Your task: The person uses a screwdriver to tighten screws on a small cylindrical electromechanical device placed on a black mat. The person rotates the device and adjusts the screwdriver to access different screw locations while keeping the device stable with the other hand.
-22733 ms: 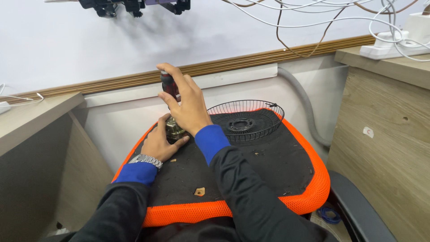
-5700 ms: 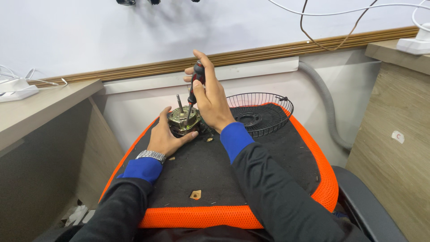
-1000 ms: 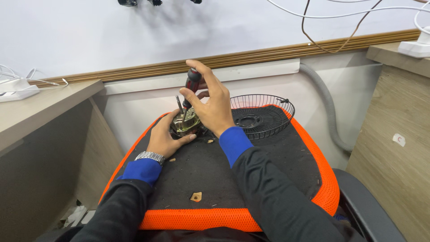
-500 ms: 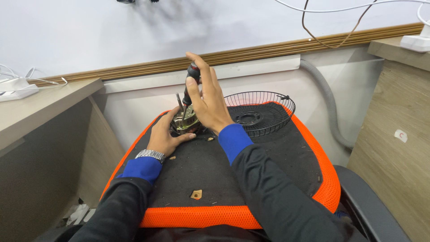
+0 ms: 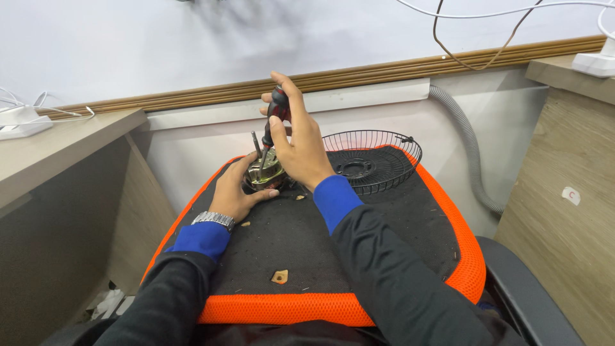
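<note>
Small metal motor (image 5: 264, 172) mostly hidden behind both hands; only brassy top plate and thin upright shaft show. It sits at far left of the orange-edged black cushion (image 5: 384, 256). Left hand (image 5: 234, 192) cupped tight around motor's near side. Right hand (image 5: 301, 144) clamped on red-black screwdriver (image 5: 275, 115), tip lost against motor top. Wire fan guard (image 5: 375, 160) just right. Small tan scrap (image 5: 279, 277) lies near

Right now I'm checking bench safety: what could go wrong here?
The screwdriver could slip off the small motor toward the left hand steadying it. The motor sits on a soft cushion, so it may tip. Loose bits could roll off and get lost.
</note>
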